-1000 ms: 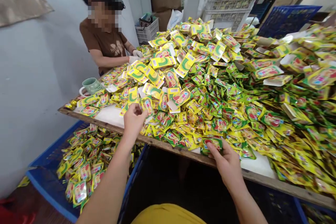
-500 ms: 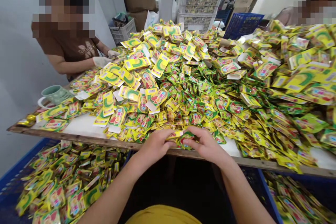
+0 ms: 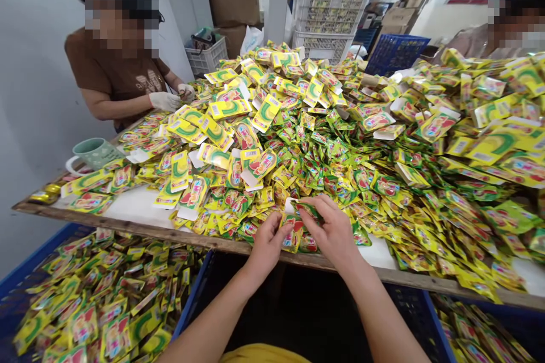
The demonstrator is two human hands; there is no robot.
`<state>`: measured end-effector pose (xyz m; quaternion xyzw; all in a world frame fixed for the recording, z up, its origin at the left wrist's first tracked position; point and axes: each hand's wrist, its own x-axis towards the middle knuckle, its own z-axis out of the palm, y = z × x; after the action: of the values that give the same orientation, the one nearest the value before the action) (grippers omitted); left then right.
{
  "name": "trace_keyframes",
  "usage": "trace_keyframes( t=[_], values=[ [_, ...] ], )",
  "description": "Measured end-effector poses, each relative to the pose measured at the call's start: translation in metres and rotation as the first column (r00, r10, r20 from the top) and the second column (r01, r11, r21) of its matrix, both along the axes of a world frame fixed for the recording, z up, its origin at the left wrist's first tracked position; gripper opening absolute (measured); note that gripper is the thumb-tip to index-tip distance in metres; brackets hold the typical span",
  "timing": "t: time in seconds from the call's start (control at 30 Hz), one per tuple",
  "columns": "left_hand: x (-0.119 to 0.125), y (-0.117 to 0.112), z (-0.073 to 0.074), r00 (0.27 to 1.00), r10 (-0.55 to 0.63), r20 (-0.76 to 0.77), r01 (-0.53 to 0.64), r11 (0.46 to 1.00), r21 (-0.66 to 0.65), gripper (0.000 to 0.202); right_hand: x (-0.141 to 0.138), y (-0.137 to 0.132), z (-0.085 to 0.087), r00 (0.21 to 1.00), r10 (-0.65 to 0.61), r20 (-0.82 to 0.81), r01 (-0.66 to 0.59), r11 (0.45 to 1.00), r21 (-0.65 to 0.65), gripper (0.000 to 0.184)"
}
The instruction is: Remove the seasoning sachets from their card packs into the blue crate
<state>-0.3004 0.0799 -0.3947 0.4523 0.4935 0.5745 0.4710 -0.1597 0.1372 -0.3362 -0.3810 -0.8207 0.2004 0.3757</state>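
A huge heap of yellow-green sachets (image 3: 349,142) and flat printed cards covers the table (image 3: 136,204). At the table's near edge my left hand (image 3: 267,245) and my right hand (image 3: 334,232) meet over a small stack of sachets (image 3: 294,232). The left hand's fingers pinch one side of the stack. My right hand curls round the stack's other side, thumb on top.
A blue crate (image 3: 85,300) full of sachets sits below the table at left, another (image 3: 481,329) at right. A green mug (image 3: 94,153) stands near the left edge. A gloved person in a brown shirt (image 3: 119,76) works at far left; another person (image 3: 506,28) is at far right. White crates (image 3: 332,0) are stacked behind.
My left hand came in from the left part of the pile to join the right at the near edge. Both hands now grip the sachets slightly further into the pile.
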Motion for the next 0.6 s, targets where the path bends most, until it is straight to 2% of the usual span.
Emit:
trace_keyframes(
  t=[0.1, 0.23, 0.3, 0.37, 0.43, 0.53, 0.6],
  values=[
    [-0.002, -0.002, 0.004, 0.999, -0.031, 0.034, 0.031, 1.000, -0.001, 0.021, 0.004, 0.008, 0.020, 0.974, 0.160, 0.160, -0.150, 0.986, -0.069, 0.016],
    [-0.004, -0.004, 0.007, 0.990, -0.104, 0.093, 0.101, 0.994, 0.034, 0.022, 0.000, 0.012, 0.042, 0.899, 0.313, 0.306, -0.290, 0.950, -0.118, 0.023],
    [-0.005, -0.005, 0.007, 0.987, -0.123, 0.100, 0.119, 0.992, 0.045, 0.024, -0.004, 0.011, 0.047, 0.876, 0.308, 0.373, -0.270, 0.951, -0.149, 0.025],
    [-0.005, -0.006, 0.007, 0.990, -0.115, 0.087, 0.112, 0.993, 0.039, 0.023, -0.008, 0.008, 0.049, 0.861, 0.250, 0.442, -0.191, 0.966, -0.176, 0.024],
    [-0.004, -0.008, 0.006, 0.994, -0.095, 0.060, 0.093, 0.995, 0.035, 0.025, -0.011, 0.003, 0.050, 0.838, 0.213, 0.503, -0.153, 0.975, -0.158, 0.021],
    [-0.004, -0.011, 0.006, 0.995, -0.094, 0.016, 0.093, 0.995, 0.035, 0.029, -0.012, -0.005, 0.050, 0.818, 0.241, 0.523, -0.219, 0.970, -0.105, 0.021],
    [-0.004, -0.011, 0.006, 0.993, -0.105, 0.053, 0.103, 0.994, 0.034, 0.031, -0.009, -0.007, 0.051, 0.824, 0.272, 0.497, -0.260, 0.961, -0.094, 0.022]
  ],
)
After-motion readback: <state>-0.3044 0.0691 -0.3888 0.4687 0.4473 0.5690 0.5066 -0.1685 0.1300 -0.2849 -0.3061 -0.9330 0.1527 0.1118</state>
